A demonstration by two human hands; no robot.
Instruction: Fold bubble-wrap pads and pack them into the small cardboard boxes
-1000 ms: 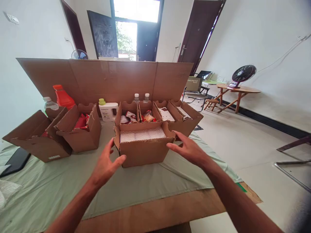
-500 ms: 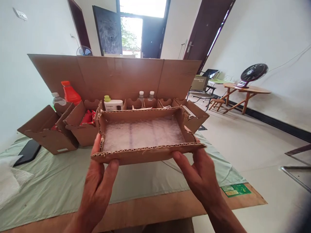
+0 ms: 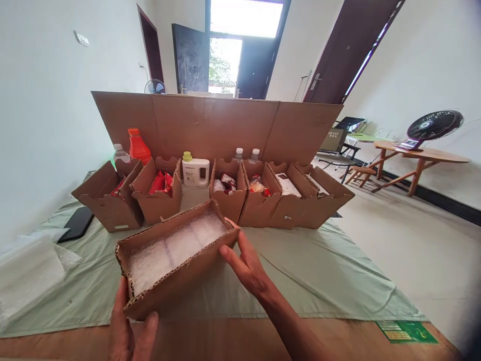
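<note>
An open cardboard box [image 3: 182, 281] sits in the lower middle of the frame, raised above the green cloth [image 3: 319, 271] and turned on a slant, with its near end at the lower left and its far end toward the centre. A sheet of bubble wrap [image 3: 173, 248] lines its inside. The left hand [image 3: 128, 336], at the bottom edge of the frame, grips the near lower corner, with the thumb pressed up against the long side wall and the fingers out of sight under the box. The right hand [image 3: 246, 263], just right of centre, clasps the far end, with the thumb on the side wall and the fingers curled around the end corner. Behind the box, across the middle of the frame, stands a row of small open cartons [image 3: 259, 210] on the cloth, some showing red packets. A tall cardboard sheet [image 3: 218, 125] stands upright behind them. In front of the sheet are an orange bottle [image 3: 138, 146] at the left and a white jug [image 3: 195, 171] with a yellow-green cap near the centre. A flat black object [image 3: 77, 224] lies on the cloth at the left. Loose bubble wrap is piled at the left edge. At the upper right, a black fan [image 3: 434, 124] stands on a wooden table [image 3: 424, 154].
</note>
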